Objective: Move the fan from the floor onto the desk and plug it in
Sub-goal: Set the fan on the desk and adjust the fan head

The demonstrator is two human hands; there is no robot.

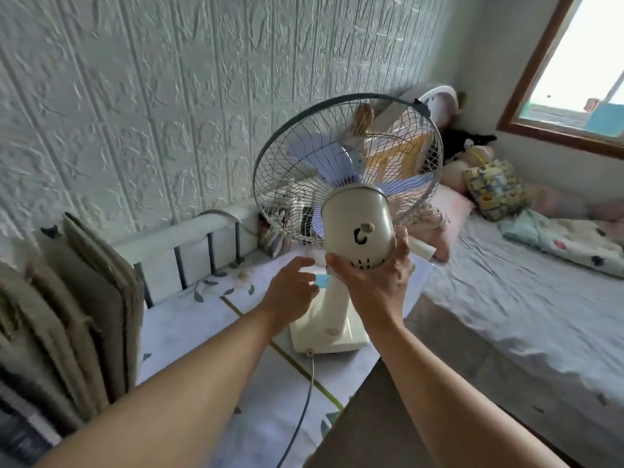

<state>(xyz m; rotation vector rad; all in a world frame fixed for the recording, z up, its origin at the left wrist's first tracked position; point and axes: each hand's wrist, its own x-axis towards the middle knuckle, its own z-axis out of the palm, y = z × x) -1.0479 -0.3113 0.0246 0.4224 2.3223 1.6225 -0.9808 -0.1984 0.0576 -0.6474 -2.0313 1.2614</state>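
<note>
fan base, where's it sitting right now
In the head view the fan base rests on the desk near its right edge beside the bed, below the right hand holding the motor housing.

The fan (pixel 347 184) stands on the desk (pixel 216 332) at frame centre, its cord (pixel 304 400) trailing toward the lower edge. Folded cardboard (pixel 84 298) leans at the left; the bed (pixel 523 315) lies right, below the window (pixel 574 62) at the upper right.
</note>
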